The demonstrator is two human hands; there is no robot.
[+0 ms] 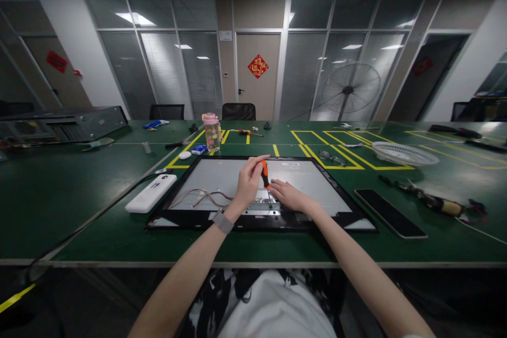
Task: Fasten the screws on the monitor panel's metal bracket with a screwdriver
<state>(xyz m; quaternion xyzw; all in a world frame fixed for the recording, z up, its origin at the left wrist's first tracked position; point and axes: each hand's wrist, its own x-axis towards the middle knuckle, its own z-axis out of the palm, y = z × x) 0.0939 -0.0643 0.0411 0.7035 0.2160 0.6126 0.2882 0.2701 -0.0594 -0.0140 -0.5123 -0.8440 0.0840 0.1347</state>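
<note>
My left hand (249, 178), wearing a grey wristwatch (222, 221), is closed around the orange and black handle of a screwdriver (264, 173). The tool stands nearly upright, its tip down at a metal bracket (259, 212) along the near edge of a flat display panel (317, 185). That panel has a black frame and a grey back and lies flat on the table. Fingers stretched, my right hand (292, 196) rests low over the panel, its fingertips beside the screwdriver's shaft. Thin loose wires (202, 195) lie on the panel left of the bracket.
A white power bank (151, 194) lies left of the panel, a phone (390, 212) right. Beyond stand a pink-lidded bottle (212, 134), another screwdriver (245, 132), glasses (332, 158) and a white basket (404, 154). A computer case (91, 122) sits far left on the green table (99, 179).
</note>
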